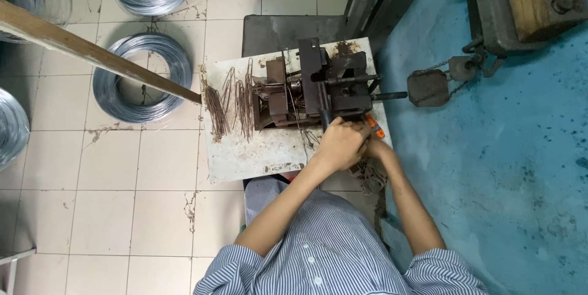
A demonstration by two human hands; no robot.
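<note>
- One dark metal press [318,87] stands on the pale bench [239,160].
- Left hand [340,145] is closed round the press's lower handle.
- Right hand [376,147] lies mostly hidden behind it; its grip cannot be told.
- Two bundles of cut wires [229,105] lie left of the press.
- Four wire coils [144,78] sit on the tiled floor.

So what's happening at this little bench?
A person in a striped shirt sits at a small metal-topped bench on which a dark metal jig stands. Both hands meet at the jig's near edge: the left hand covers the right hand, beside something orange. Bundles of short bent wire pieces lie left of the jig. Wire coils sit on the tiled floor.
</note>
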